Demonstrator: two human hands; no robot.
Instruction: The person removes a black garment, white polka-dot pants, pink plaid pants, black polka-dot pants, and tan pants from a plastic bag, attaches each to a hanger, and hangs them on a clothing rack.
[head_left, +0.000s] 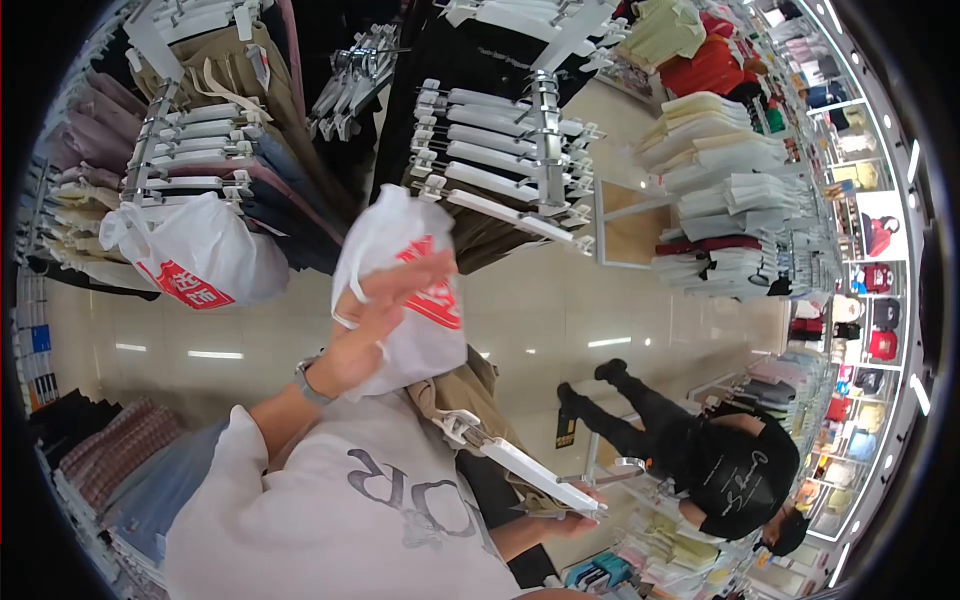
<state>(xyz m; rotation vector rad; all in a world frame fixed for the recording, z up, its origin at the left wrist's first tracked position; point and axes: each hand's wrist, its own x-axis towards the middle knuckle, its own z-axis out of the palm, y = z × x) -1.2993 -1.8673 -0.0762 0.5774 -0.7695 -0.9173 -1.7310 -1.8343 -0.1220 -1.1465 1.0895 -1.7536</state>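
My left hand [385, 295], with a watch on its wrist, lies across a white plastic bag [405, 345] with red print. Its fingers are stretched out and a little blurred, and a white strap of the bag passes by the hand. Lower right, my right hand [570, 524] is closed at the far end of a white clip hanger [535, 474]. Khaki trousers [450, 395] hang from that hanger, close against my white T-shirt.
A second white bag [195, 255] with red print hangs at the left rack. Ahead stands a rack of white hangers [490, 145] with dark trousers. A person in black [735, 465] is at the right by a clothes rack. Folded clothes [120, 445] lie at the lower left.
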